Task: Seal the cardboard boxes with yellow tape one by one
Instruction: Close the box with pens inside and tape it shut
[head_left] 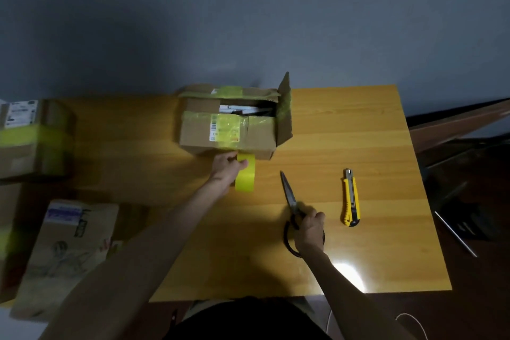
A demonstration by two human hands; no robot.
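An open cardboard box [229, 132] with old yellow tape strips and a label stands at the far middle of the wooden table [358, 146]; its right flap sticks up. Just in front of it my left hand [225, 167] grips the yellow tape roll [245, 174], which stands on edge on the table. To the right, my right hand [309, 226] holds the black handles of a pair of scissors [289, 196], blades together and pointing away from me toward the box.
A yellow utility knife [351, 199] lies to the right of the scissors. On the left stand a taped box [30, 135] and a brown box [66, 254] nearer me. The table's right edge drops to a dark floor with a thin metal rod [455, 233].
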